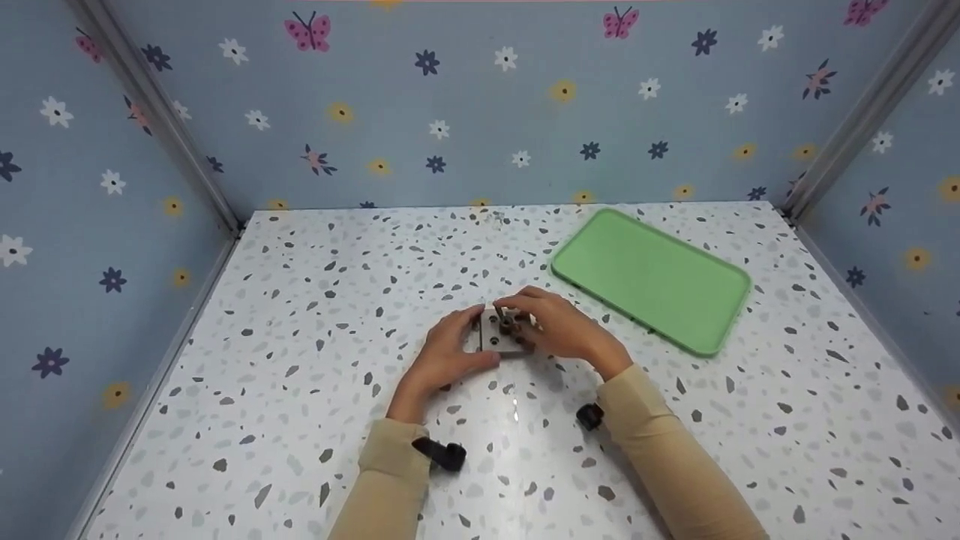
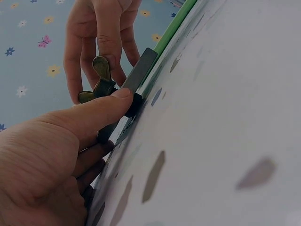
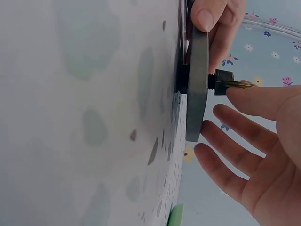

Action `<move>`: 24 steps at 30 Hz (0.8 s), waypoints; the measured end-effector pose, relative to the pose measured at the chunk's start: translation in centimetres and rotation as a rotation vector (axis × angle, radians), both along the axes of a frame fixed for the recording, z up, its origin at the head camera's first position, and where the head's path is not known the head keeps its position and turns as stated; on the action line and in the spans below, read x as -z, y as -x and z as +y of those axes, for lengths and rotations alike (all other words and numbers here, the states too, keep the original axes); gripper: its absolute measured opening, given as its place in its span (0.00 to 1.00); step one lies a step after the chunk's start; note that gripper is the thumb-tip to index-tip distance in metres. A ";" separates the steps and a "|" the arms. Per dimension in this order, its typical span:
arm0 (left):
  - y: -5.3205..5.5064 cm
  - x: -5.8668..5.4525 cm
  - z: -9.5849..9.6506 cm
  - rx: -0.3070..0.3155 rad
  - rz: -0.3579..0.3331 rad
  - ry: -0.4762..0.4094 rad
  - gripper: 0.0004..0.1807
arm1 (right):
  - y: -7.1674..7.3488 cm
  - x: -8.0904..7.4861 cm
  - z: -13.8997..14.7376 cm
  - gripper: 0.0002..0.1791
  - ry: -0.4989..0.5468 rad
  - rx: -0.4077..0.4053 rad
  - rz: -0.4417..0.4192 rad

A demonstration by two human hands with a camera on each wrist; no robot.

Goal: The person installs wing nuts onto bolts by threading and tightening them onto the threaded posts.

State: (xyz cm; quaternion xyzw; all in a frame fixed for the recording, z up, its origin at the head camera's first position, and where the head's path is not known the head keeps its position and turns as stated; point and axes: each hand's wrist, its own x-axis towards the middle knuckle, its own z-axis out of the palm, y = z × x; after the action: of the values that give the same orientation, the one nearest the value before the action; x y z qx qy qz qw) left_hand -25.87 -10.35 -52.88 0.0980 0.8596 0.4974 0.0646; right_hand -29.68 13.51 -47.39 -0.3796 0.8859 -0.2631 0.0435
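Observation:
A small grey metal plate (image 1: 486,330) with several holes is held just off the speckled tabletop. A bolt runs through it, its black head (image 3: 182,79) under the plate and a brass-coloured wing nut (image 2: 102,70) on the threaded end above. My left hand (image 1: 448,349) grips the plate by its left side, thumb on the near edge and fingers at the far one. With thumb and fingertips my right hand (image 1: 561,326) pinches the wing nut; its other fingers spread loosely beside the plate. Part of the plate is hidden beneath the right hand.
A green tray (image 1: 652,281) lies at the right back of the speckled table (image 1: 300,360). Blue flower-patterned panels (image 1: 480,105) wall the table at the back and both sides. A black wrist camera (image 1: 442,454) sits on the left sleeve, another (image 1: 590,416) on the right.

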 end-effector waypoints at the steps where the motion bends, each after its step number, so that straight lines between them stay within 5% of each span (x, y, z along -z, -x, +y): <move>1: 0.0 0.0 0.0 0.000 0.003 -0.001 0.52 | 0.0 0.0 0.0 0.27 -0.002 0.001 -0.003; 24: 0.0 -0.2 0.2 0.001 0.001 0.018 0.52 | -0.5 -0.1 -0.1 0.27 0.019 0.045 0.002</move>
State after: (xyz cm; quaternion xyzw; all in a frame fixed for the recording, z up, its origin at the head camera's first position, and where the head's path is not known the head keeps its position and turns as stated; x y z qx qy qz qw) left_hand -25.84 -10.16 -52.63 0.0983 0.8639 0.4896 0.0653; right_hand -29.16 13.43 -47.24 -0.3601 0.8917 -0.2721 0.0333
